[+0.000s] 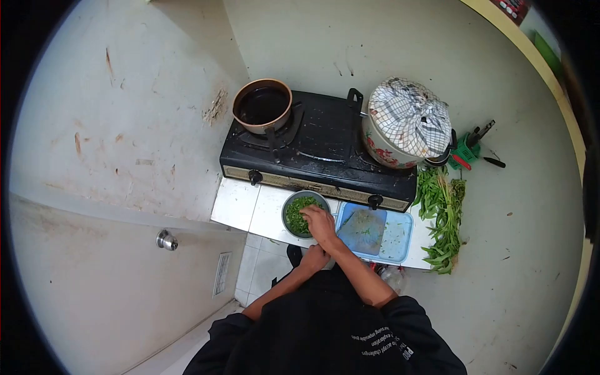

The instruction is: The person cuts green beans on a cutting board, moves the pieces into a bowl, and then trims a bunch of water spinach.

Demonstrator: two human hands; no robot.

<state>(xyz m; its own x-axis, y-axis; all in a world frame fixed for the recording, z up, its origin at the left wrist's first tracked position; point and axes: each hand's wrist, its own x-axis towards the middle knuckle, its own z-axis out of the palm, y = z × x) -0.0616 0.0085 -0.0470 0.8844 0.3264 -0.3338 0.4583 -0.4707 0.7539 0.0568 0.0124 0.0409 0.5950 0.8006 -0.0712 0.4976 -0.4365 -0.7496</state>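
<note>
A grey bowl (285,226) of finely chopped greens (296,214) stands on the white tiled counter, in front of the stove. My right hand (320,224) reaches over the bowl's right side, its curled fingertips down in the greens. Just below, near my right wrist, is my left hand (315,257); it looks closed, and the right forearm partly covers it, so what it holds, if anything, is hidden. To the right of the bowl lies a blue tray (397,240) with a grey cutting board (364,231) in it. Green bits are scattered on both.
A black two-burner stove (322,128) carries a brown-rimmed pan (251,127) of dark liquid at left and a large pot (382,150) with a checked cloth (409,115) at right. Leafy greens (444,215) lie right of the tray. Behind them is a green basket (464,150) with utensils. A door knob (166,240) juts out at left.
</note>
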